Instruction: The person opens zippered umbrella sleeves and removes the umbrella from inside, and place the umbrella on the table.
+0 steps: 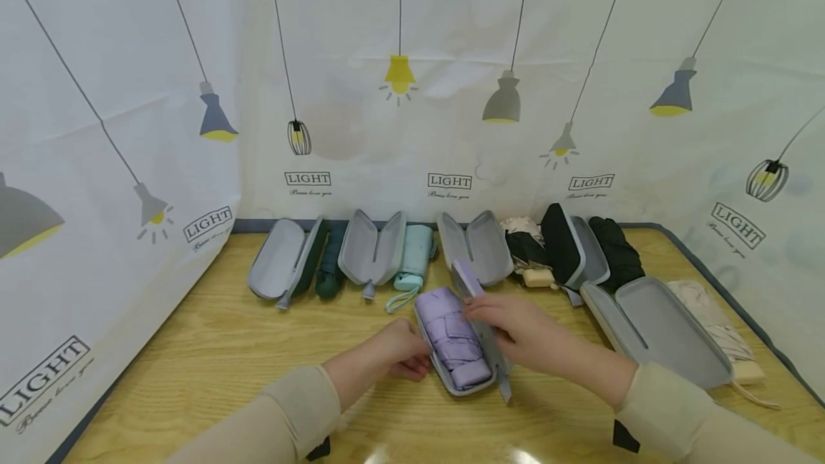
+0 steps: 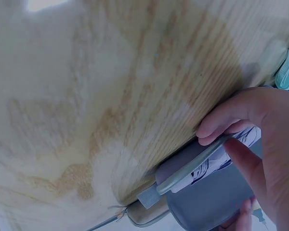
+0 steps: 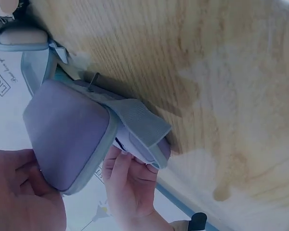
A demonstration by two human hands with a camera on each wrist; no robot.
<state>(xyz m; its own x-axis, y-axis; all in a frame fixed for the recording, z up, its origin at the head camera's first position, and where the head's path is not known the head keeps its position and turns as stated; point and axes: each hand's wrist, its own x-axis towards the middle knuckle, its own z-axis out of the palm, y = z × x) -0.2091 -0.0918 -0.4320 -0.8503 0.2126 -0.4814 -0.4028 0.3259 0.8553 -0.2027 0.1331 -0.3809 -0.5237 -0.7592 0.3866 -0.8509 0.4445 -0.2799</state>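
Observation:
A lilac folded umbrella (image 1: 451, 335) lies in the lower half of a lilac zip case (image 3: 70, 130) with grey edging. My left hand (image 1: 402, 349) pinches the near-left rim of that lower half; in the left wrist view the thumb lies on the inner side and the fingers outside. With its fingers at the lid's edge, my right hand (image 1: 518, 328) holds the case's lid, which stands raised on the right. A grey zip tab (image 1: 505, 387) sticks out at the near end. The lid hides part of the umbrella in the right wrist view.
Along the back stand open grey-lined cases (image 1: 277, 256), with a dark green umbrella (image 1: 331, 263) and a mint umbrella (image 1: 415, 253) between them. At right are a black umbrella (image 1: 615, 253), a large open case (image 1: 677, 335) and a cream umbrella (image 1: 705, 306). A printed cloth backdrop surrounds the wooden table (image 1: 213, 349).

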